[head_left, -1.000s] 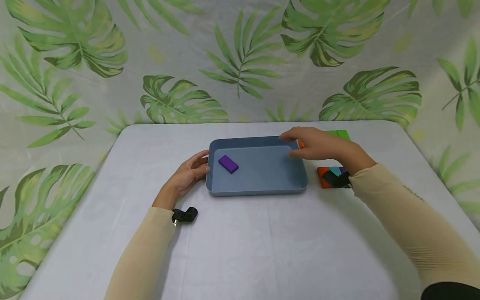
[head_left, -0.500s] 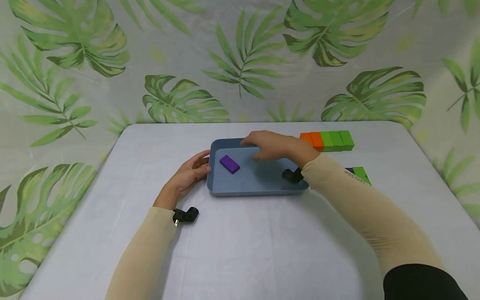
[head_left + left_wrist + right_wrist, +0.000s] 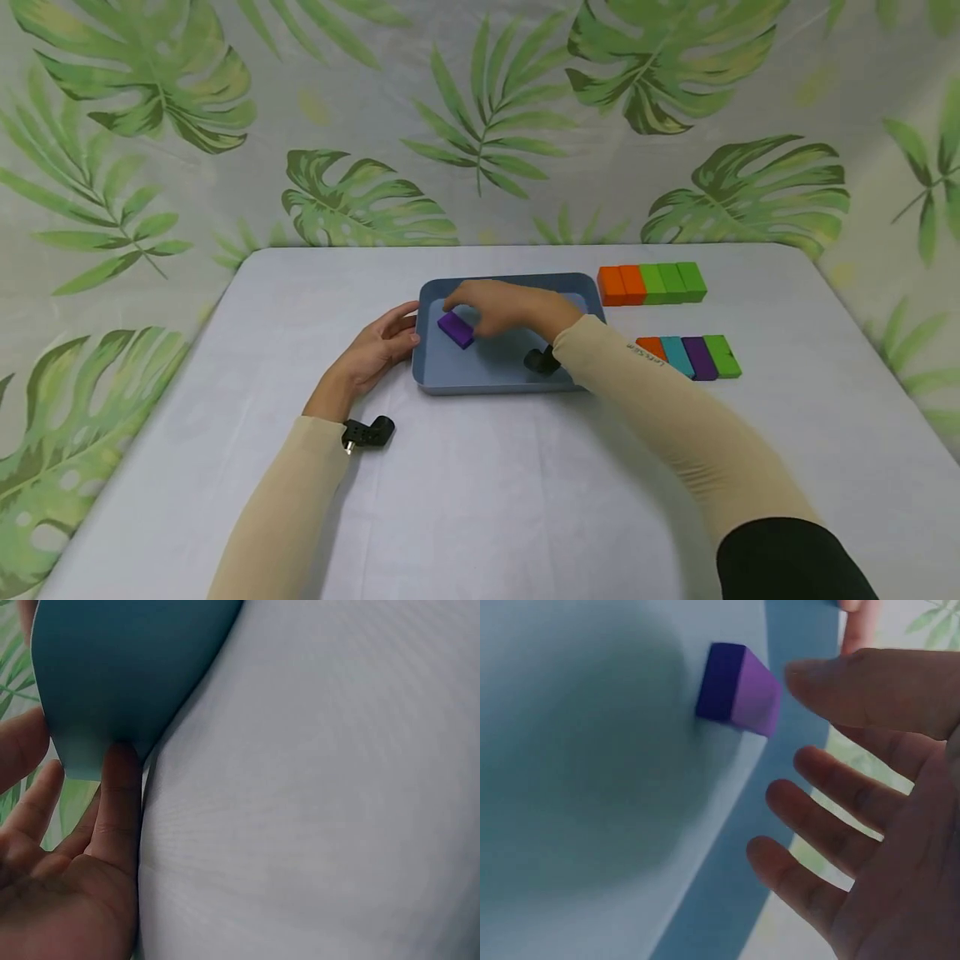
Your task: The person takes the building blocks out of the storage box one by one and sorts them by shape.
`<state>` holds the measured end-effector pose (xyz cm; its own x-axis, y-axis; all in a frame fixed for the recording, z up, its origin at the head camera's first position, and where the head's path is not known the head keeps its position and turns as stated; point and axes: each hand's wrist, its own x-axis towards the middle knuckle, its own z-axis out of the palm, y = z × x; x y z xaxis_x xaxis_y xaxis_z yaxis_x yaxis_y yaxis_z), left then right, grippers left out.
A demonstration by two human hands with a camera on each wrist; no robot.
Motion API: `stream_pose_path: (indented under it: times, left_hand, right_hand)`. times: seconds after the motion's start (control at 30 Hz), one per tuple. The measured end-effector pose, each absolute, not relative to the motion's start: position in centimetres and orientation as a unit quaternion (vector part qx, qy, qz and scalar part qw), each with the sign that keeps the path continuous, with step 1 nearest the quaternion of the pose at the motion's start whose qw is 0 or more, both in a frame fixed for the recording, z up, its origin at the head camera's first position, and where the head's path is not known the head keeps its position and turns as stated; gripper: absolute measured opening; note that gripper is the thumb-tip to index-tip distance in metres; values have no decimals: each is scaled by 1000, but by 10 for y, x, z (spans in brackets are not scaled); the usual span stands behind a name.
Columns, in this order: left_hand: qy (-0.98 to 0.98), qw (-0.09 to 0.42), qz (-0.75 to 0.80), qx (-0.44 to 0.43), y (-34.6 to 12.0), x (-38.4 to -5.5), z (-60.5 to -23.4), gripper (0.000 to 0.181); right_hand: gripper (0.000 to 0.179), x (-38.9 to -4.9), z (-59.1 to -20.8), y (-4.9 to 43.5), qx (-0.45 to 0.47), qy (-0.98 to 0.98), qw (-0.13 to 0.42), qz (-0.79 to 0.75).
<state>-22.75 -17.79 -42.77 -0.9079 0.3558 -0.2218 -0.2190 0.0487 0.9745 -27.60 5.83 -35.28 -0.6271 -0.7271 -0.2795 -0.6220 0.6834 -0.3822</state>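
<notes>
A purple block (image 3: 455, 330) lies at a slant in the left part of a shallow blue-grey tray (image 3: 442, 368). My right hand (image 3: 501, 308) is over the tray with its fingers around the block. In the right wrist view the thumb and fingers are spread beside the purple block (image 3: 754, 696), with a gap before its faces. My left hand (image 3: 378, 350) rests against the tray's left side. The left wrist view shows its extended fingertips touching the tray's outer wall (image 3: 120, 682).
Right of the tray, a back row has orange blocks (image 3: 622, 285) and green blocks (image 3: 673, 282) side by side. Nearer stands a second row with orange, a teal block (image 3: 677, 356), a purple one (image 3: 700, 358) and a green one (image 3: 722, 357), partly behind the right sleeve.
My right hand has moved left from the tray's right edge to the purple block, uncovering the block rows. The left hand and the purple block have stayed in place.
</notes>
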Motion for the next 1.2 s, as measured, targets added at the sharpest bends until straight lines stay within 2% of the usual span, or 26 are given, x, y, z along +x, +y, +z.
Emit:
stream_pose_path:
  times: [0.2,0.4,0.67,1.2]
  left_hand:
    - [696,211,684,52,-177,-228,-428,66]
    - [695,213,684,57,-178,-227,-427,67]
    - [692,215,688,54,-176,-226,-426,67]
    - [693,212,688,51,-175,-227,-425,67]
  right_hand:
    - [74,-275,-363,48,-378,894,217,-101]
    - [79,-271,-368,42,-364,899,226,-89]
    - [71,-270,-371,41,-335,914,220,-66]
    - [68,-275,-372,43,-315,922,209,-85]
